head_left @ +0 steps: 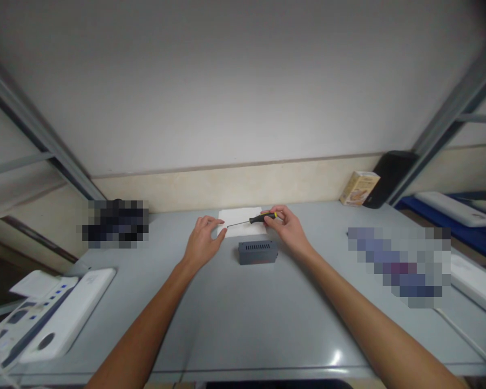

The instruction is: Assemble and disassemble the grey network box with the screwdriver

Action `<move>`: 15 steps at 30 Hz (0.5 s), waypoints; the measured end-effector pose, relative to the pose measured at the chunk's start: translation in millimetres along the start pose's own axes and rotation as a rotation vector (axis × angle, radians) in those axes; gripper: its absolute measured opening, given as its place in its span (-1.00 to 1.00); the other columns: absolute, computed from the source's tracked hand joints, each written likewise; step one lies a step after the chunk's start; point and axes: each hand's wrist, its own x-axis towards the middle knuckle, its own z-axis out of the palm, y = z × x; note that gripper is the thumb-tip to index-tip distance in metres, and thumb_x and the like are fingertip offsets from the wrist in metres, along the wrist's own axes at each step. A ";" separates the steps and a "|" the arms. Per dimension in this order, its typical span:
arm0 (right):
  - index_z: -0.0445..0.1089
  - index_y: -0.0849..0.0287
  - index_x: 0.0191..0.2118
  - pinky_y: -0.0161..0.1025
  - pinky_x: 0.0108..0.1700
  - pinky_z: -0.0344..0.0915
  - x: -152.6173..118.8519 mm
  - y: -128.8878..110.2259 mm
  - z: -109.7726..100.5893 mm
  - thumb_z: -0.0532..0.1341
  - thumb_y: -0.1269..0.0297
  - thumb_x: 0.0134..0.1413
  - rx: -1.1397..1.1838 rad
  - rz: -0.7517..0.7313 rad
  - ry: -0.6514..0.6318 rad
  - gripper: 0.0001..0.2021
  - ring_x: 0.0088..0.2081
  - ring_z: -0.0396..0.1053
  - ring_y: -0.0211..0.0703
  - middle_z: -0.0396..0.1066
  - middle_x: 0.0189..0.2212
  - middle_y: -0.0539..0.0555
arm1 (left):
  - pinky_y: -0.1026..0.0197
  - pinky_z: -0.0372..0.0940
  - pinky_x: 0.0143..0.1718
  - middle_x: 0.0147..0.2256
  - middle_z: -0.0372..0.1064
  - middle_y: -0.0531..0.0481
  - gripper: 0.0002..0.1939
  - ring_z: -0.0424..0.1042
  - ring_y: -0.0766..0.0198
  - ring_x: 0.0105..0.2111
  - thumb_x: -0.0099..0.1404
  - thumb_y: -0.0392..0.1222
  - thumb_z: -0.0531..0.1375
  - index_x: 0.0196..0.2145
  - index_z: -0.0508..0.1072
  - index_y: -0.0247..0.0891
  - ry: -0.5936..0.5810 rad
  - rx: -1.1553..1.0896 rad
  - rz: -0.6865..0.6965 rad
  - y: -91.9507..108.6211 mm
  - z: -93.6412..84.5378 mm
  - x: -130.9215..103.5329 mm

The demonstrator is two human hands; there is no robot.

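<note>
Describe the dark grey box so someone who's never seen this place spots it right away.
On the grey table, find the white sheet near the back wall. Just on its near side sits the dark grey box, low and oblong, with a row of slots along its top. Those slots set it apart from the screwdriver held above the sheet in the right hand.
</note>
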 end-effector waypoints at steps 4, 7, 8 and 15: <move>0.30 0.09 -0.23 -0.13 -0.03 0.42 -1.0 -5.7 -0.7 0.43 0.15 -0.04 0.072 0.029 -0.004 -0.66 -0.15 0.52 -0.13 0.56 -0.11 0.09 | 0.00 0.25 0.11 -0.12 0.40 -0.10 -0.76 0.34 0.07 -0.03 0.42 -0.07 0.19 -0.04 0.55 -0.16 -0.037 -0.039 0.033 -2.9 3.4 -0.9; 0.30 0.08 -0.25 -0.11 -0.03 0.42 -0.7 -7.0 -0.8 0.46 0.15 -0.09 0.096 0.053 0.005 -0.63 -0.16 0.52 -0.12 0.56 -0.13 0.07 | 0.03 0.28 0.05 -0.17 0.42 -0.07 -0.80 0.37 0.11 -0.08 0.43 -0.10 0.18 -0.12 0.57 -0.18 -0.039 -0.090 0.062 -3.6 3.8 0.7; 0.30 0.08 -0.25 -0.11 -0.03 0.43 -0.4 -7.1 -1.1 0.47 0.15 -0.11 0.100 0.055 0.008 -0.62 -0.17 0.52 -0.12 0.56 -0.14 0.07 | 0.05 0.29 0.03 -0.18 0.43 -0.06 -0.81 0.38 0.13 -0.10 0.43 -0.11 0.19 -0.14 0.57 -0.18 -0.032 -0.104 0.074 -3.6 3.8 1.3; 0.30 0.06 -0.25 -0.06 -0.01 0.44 1.5 -6.7 -4.9 0.47 0.14 -0.09 0.099 0.040 -0.012 -0.63 -0.15 0.52 -0.09 0.56 -0.12 0.07 | 0.06 0.32 -0.01 -0.21 0.43 -0.05 -0.84 0.39 0.15 -0.12 0.43 -0.14 0.19 -0.19 0.57 -0.17 0.020 -0.105 0.119 -1.3 2.7 2.0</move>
